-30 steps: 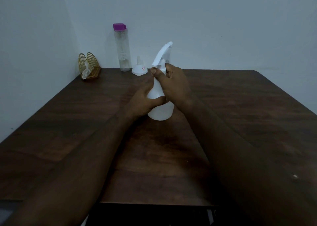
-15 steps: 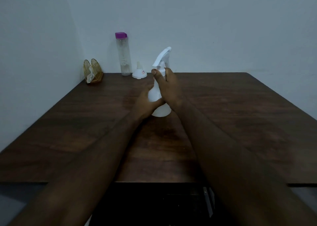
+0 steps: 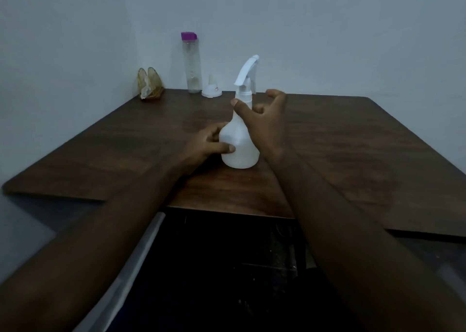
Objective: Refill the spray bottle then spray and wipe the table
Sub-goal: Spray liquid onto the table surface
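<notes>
I get a dim, bluish, grainy picture: the wall [image 3: 327,28] brighter than the dark table [image 3: 353,155], shadows faint, edges bowed, foreground soft.

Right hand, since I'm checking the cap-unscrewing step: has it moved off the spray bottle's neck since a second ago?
Yes. The right hand has released the neck and opened rightward, beside the spray bottle, which the left hand holds upright.

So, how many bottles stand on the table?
2. The spray bottle stands in the middle of the table, gripped low by the left hand. The purple-capped bottle stands at the far edge, by the wall. No other shows.
</notes>
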Motion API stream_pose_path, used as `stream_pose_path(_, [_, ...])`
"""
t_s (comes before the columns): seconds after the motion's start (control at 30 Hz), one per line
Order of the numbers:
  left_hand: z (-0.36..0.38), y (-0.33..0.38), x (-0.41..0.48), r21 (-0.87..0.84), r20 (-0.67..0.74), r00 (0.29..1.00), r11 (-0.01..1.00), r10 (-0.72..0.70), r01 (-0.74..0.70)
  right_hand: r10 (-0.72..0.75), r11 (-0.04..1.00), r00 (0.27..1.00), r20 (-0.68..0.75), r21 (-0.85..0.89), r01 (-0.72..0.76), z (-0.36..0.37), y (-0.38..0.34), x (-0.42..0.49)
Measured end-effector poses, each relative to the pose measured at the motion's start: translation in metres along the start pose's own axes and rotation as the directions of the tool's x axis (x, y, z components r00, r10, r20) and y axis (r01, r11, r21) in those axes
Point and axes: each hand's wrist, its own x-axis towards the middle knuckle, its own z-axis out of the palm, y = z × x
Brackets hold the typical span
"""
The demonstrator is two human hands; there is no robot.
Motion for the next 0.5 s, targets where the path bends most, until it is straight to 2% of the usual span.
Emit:
stream_pose_path(0.1, [0.017,0.008,-0.02,0.229,-0.078,0.997,0.973,-0.007,0.025,-0.024,0.997,0.998,0.055,-0.074,0.028,-0.002,-0.006,-0.002])
stream_pose_path(0.17, [0.026,0.012,-0.027,0.302,-0.116,0.993,0.953,0.031,0.005,-0.037,0.99,0.995,0.093,-0.131,0.049,0.001,-0.012,-0.001])
stream_pose_path(0.3, [0.03,0.015,-0.034,0.453,-0.19,0.979,0.891,0.072,0.022,-0.13,0.959,0.991,0.036,-0.251,0.135,0.012,-0.02,-0.004])
stream_pose_path(0.5, [0.025,0.01,-0.032,0.577,-0.167,0.979,0.816,0.116,0.001,-0.19,0.968,0.981,-0.045,-0.173,0.18,0.018,-0.021,-0.017])
